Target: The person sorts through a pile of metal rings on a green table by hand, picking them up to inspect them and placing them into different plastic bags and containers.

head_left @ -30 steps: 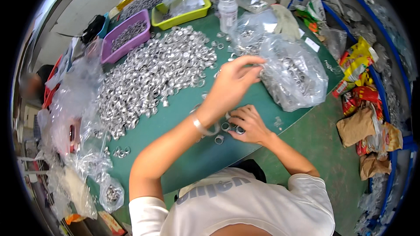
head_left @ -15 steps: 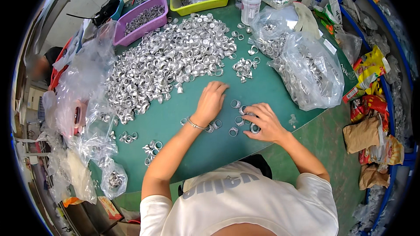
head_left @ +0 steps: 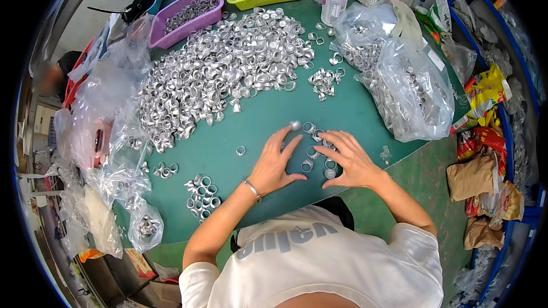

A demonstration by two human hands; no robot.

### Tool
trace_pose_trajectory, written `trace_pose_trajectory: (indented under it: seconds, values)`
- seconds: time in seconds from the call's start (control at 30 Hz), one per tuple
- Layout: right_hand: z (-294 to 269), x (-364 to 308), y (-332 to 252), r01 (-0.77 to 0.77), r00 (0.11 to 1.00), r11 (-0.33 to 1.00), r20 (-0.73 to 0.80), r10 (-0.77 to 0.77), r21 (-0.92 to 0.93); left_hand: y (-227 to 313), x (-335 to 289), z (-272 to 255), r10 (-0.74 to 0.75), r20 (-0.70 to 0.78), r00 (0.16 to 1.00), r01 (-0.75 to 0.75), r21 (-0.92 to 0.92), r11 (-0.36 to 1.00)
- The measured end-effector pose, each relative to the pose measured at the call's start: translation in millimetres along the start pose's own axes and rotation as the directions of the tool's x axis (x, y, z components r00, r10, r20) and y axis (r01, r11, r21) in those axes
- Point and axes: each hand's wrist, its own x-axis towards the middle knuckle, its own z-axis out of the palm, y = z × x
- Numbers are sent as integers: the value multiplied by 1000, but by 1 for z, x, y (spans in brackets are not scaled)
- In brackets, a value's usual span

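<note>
Several silver-coloured metal rings lie in a loose group on the green table between my hands. My left hand is on the group's left side, fingers and thumb spread. At its fingertips a blurred silver ring shows; I cannot tell whether they touch it. My right hand curves around the group's right side with thumb and fingers apart, its fingertips at the rings, a few of them inside the curve of the hand. A single ring lies left of my left hand. Beyond stretches a large heap of rings.
Smaller ring clusters lie at the near left and right of the heap. Behind stand a purple basket, a yellow-green basket and a white bottle. Clear plastic bags of rings rest at the right.
My left hand has drawn back toward me and spread its fingers. The right thumb has moved away from the fingers. The blurred ring now shows by my left fingertips.
</note>
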Motion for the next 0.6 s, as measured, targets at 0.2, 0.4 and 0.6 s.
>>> trace_pose_trajectory:
  seconds: [0.2,0.4,0.6]
  values:
    - [19,-5,0,-27,988,995,-157,11,-99,-5,34,2,114,36,993,-116,34,993]
    - [17,0,-5,-39,981,988,-192,10,-148,-7,51,7,264,161,951,-278,74,958]
    - [23,-3,0,-78,975,975,-218,31,-207,-14,32,13,248,105,963,-245,-42,969]
